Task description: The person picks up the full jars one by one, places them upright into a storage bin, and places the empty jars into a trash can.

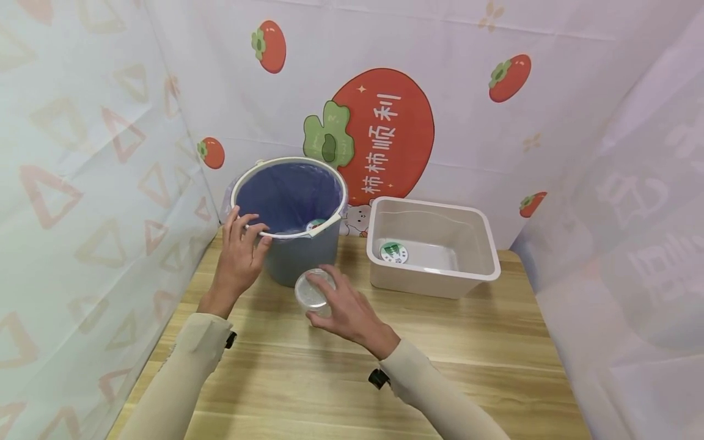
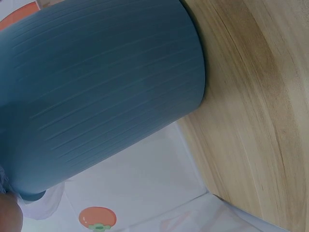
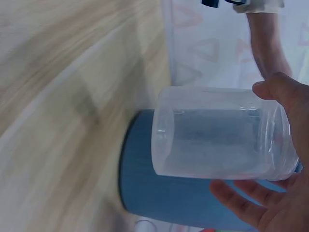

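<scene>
A clear plastic jar (image 1: 311,289), see-through with nothing visible inside, is held by its upper end in my right hand (image 1: 349,308), thumb on one side and fingers on the other. In the right wrist view the jar (image 3: 212,133) overlaps the blue-grey trash bin (image 3: 145,188) behind it. That bin (image 1: 302,256) stands upright, lined with a thin transparent bag folded over its pale rim. My left hand (image 1: 239,260) holds the near-left part of the rim, fingers over it and thumb outside. Only a fingertip (image 2: 9,212) shows beside the bin wall (image 2: 106,87) in the left wrist view.
A beige rectangular tub (image 1: 429,284) with a green-and-white round sticker inside stands right of the bin. Both stand on a wood-grain table (image 1: 308,379). Printed white cloth (image 1: 462,140) encloses the back and both sides.
</scene>
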A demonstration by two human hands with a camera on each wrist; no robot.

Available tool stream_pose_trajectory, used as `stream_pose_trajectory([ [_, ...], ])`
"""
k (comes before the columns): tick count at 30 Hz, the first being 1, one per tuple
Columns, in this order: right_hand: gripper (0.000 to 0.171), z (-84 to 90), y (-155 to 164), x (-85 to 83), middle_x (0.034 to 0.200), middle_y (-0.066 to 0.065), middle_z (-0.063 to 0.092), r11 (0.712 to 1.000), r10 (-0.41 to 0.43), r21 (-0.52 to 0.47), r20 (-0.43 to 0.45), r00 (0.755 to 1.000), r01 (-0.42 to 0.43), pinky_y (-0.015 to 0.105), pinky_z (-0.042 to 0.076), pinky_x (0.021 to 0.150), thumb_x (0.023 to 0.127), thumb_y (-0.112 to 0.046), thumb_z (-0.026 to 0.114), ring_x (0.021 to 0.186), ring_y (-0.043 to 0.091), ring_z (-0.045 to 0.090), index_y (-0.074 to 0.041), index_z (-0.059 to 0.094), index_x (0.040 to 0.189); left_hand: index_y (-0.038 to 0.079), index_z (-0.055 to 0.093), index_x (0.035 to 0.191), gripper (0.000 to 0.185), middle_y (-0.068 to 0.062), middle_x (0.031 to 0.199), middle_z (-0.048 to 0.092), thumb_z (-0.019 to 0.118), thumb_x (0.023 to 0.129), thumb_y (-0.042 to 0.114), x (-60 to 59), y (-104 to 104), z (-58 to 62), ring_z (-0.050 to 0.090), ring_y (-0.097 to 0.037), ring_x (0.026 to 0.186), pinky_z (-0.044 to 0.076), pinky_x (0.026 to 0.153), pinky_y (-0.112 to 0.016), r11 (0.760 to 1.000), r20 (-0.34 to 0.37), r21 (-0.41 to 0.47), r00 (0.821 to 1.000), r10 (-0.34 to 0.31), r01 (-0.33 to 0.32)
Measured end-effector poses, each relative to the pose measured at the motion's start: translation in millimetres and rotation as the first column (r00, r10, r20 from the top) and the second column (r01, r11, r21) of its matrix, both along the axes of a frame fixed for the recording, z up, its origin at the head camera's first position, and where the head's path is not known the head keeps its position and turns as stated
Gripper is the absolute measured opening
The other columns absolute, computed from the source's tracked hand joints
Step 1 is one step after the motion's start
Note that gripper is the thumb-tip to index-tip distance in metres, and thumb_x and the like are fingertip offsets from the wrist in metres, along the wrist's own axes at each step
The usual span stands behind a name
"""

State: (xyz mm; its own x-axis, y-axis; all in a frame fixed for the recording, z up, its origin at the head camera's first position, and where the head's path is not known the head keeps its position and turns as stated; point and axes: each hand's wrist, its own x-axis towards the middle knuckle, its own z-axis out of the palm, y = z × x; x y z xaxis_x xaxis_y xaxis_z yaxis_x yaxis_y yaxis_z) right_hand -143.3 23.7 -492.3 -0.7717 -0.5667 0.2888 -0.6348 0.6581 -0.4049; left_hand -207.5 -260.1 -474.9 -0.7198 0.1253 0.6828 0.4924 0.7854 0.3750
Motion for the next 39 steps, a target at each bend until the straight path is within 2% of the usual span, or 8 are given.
stream_pose_trajectory([
  [7,0.079,36.2,5.3,-2.7,0.16,0.013,0.048,1.0,0.009,-0.017,-0.08,0.997,-0.011,0.042,0.067,0.087,0.089,-0.044,0.09,0.13,0.034,0.063,-0.025,0.054,0.157,0.002,0.065,0.121,0.06,-0.029,0.143,0.055,0.037,0.117,0.055,-1.4,-0.4,-0.4,0.032,-0.058,0.156,0.02,0.135,-0.062,1.0,-0.023,-0.001,1.0,-0.005,0.005],
  [16,0.079,73.9,10.7,-3.2,0.16,0.012,0.048,1.0,-0.024,0.007,-0.058,0.998,0.025,0.044,0.067,0.08,0.089,-0.045,0.088,0.127,0.033,0.064,-0.028,0.053,0.157,0.003,0.065,0.12,0.062,-0.029,0.143,0.055,0.036,0.117,0.057,-1.6,-1.4,-1.4,0.031,-0.058,0.156,0.02,0.136,-0.062,1.0,-0.027,0.0,1.0,-0.008,0.008],
  [28,0.077,120.5,9.9,-10.3,0.155,0.013,0.053,0.999,-0.029,-0.049,-0.202,0.979,0.019,0.043,0.066,0.081,0.089,-0.043,0.088,0.127,0.032,0.064,-0.025,0.054,0.156,0.004,0.065,0.12,0.063,-0.028,0.143,0.056,0.035,0.116,0.059,0.7,-0.7,-0.8,0.031,-0.057,0.157,0.021,0.136,-0.061,1.0,-0.013,0.0,1.0,-0.001,0.001],
  [39,0.076,165.3,-0.5,-22.5,0.157,0.012,0.05,0.999,-0.034,-0.041,-0.147,0.989,0.029,0.044,0.066,0.085,0.092,-0.045,0.085,0.126,0.031,0.062,-0.028,0.051,0.157,0.004,0.065,0.12,0.067,-0.028,0.143,0.056,0.033,0.115,0.062,1.5,-0.9,-1.0,0.029,-0.051,0.16,0.021,0.136,-0.061,1.0,-0.01,-0.01,1.0,0.013,-0.013],
])
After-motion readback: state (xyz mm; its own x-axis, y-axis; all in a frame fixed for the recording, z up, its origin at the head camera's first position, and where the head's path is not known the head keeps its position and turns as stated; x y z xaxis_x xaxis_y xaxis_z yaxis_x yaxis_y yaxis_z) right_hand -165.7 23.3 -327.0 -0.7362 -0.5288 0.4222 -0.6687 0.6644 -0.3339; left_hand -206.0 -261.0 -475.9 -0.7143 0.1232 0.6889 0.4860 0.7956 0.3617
